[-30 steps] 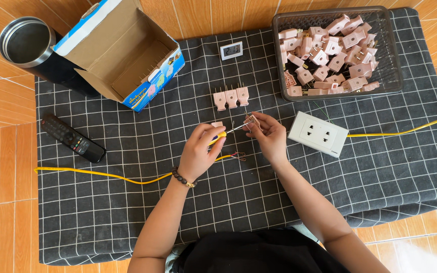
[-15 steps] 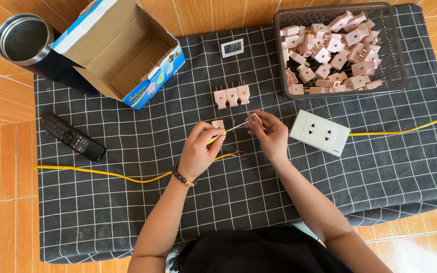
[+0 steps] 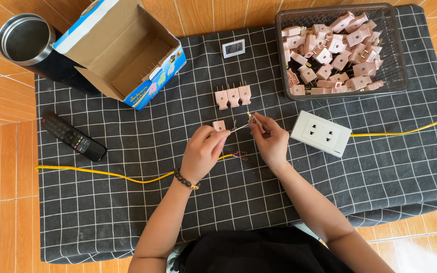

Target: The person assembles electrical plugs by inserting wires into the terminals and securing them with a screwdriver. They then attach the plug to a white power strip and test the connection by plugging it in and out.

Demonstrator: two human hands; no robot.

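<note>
Two hands: meet over the checked cloth (image 3: pixel 127 212).
Left hand (image 3: pixel 203 151): pinches a thin screwdriver (image 3: pixel 239 127), pink plug piece (image 3: pixel 219 125) just above it.
Right hand (image 3: pixel 270 141): fingertips pinch a small plug part (image 3: pixel 252 117), white socket (image 3: pixel 321 134) just beyond.
Risk: the tip may slip, likely dropping that tiny part.

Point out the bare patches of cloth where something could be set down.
Bare cloth lies below the white socket plate and yellow cable, on either side of the arms. It is crowded around the left hand, right hand, the three pink plugs and the basket.
</note>
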